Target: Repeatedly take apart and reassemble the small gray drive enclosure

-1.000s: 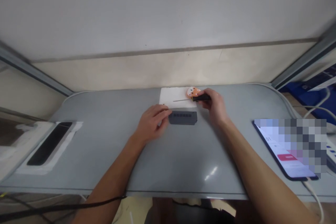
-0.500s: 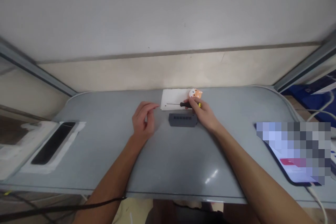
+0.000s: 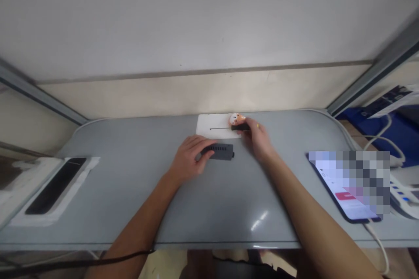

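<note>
Thumb and fingers of my left hand (image 3: 193, 157) are closed on the left end of a dark grey slotted box (image 3: 223, 152), which has a row of vent slots along its upper side. My right hand (image 3: 260, 139) is wrapped round the black and yellow handle of a screwdriver (image 3: 240, 127). Its thin shaft points left over a white sheet (image 3: 204, 123), and a small dark spot shows at the tip. Beside the handle, at the sheet's right corner, sits a small orange and white animal figure (image 3: 236, 118).
A phone (image 3: 340, 196) with a lit, partly blurred screen and a white cable lies on the right, near a white power strip (image 3: 404, 194). On the left, a dark flat panel (image 3: 55, 185) rests on white paper. A pale wall (image 3: 196, 93) closes off the table's back.
My left hand has moved right and taken hold of the slotted box. The screwdriver stays in my right hand; its tip now carries a dark spot. The view has shifted slightly.
</note>
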A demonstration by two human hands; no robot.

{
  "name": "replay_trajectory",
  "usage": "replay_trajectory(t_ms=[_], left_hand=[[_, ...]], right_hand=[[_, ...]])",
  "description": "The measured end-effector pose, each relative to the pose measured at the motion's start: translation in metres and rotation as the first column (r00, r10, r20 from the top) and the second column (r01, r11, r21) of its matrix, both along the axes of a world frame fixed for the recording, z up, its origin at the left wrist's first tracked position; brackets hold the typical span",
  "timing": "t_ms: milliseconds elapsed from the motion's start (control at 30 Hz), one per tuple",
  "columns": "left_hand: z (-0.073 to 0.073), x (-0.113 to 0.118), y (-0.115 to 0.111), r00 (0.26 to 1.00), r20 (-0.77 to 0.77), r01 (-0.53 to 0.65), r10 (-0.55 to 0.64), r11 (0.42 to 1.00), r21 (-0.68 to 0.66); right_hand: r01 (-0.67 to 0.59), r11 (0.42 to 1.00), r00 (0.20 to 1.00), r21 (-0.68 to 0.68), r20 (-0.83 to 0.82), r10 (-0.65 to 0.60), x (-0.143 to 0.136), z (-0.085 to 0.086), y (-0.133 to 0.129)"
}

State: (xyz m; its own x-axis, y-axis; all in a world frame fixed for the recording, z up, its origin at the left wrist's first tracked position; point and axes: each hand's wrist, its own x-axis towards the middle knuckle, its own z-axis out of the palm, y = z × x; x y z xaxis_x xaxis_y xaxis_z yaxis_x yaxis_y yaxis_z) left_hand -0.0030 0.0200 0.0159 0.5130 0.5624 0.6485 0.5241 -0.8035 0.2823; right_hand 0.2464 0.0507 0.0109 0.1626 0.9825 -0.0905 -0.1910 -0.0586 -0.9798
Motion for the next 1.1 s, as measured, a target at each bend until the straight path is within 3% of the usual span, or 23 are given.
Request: replay_trajectory(t_ms=[133, 233, 467, 933, 1100], left_hand=[[0.003, -0.006, 0.002, 0.998, 0.003, -0.056, 0.056, 0.998, 0.013], [0.007, -0.003, -0.002, 0.992, 0.01, -0.124, 0.123, 0.99, 0.062], [0.007, 0.017, -0.009, 0.976, -0.072, -0.193, 0.207, 0.966, 0.171], [0.001, 0.028, -0.009, 0.98, -0.111, -0.138, 0.164, 0.969, 0.205], [0.001, 0.028, -0.009, 0.976, -0.13, -0.153, 0.173, 0.976, 0.153]], right_hand=[[0.133, 0.99, 0.963, -0.038, -0.233, -0.138, 0.015, 0.004, 0.006], [0.152, 0.987, 0.944, -0.043, -0.289, -0.158, 0.019, 0.006, 0.006], [0.137, 0.99, 0.954, -0.015, -0.266, -0.136, 0.02, 0.002, 0.006], [0.109, 0.994, 0.962, -0.015, -0.25, -0.11, 0.024, -0.001, 0.009], [0.101, 0.995, 0.971, -0.007, -0.218, -0.1, 0.023, 0.001, 0.009]])
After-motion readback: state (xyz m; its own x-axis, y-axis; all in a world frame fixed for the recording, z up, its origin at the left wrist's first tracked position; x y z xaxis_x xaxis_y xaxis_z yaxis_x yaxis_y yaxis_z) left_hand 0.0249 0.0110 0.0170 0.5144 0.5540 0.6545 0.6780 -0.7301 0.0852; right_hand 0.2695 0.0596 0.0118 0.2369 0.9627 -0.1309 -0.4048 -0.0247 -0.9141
